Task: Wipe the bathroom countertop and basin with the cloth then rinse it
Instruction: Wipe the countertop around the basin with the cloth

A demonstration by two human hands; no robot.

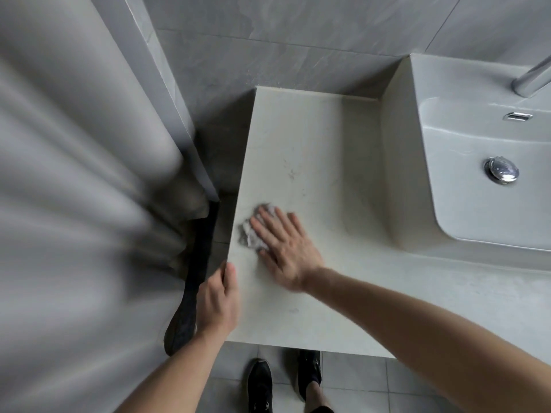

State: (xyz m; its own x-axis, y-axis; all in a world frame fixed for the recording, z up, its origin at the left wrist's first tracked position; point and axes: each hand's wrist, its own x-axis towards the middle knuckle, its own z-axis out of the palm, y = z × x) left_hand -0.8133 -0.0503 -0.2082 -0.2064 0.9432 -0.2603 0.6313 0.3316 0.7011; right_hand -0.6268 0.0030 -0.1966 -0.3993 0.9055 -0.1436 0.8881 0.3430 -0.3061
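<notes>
A pale stone countertop (pixel 313 162) fills the middle of the view. A small crumpled grey cloth (pixel 249 232) lies near its left edge. My right hand (pixel 286 251) presses flat on the cloth, fingers spread toward the upper left, covering most of it. My left hand (pixel 219 299) grips the countertop's left edge, thumb on top. The white basin (pixel 465 204) stands raised at the right, with a chrome drain plug (pixel 502 169) and an overflow slot (pixel 517 116). Part of a chrome tap (pixel 532 79) shows at the far right.
A grey shower curtain (pixel 74 189) hangs blurred along the left. A black mat or strip (pixel 193 281) lies on the floor between curtain and counter. Grey tiled wall (pixel 283 46) stands behind. My black shoes (pixel 259 386) are on the tiled floor below the counter's front edge.
</notes>
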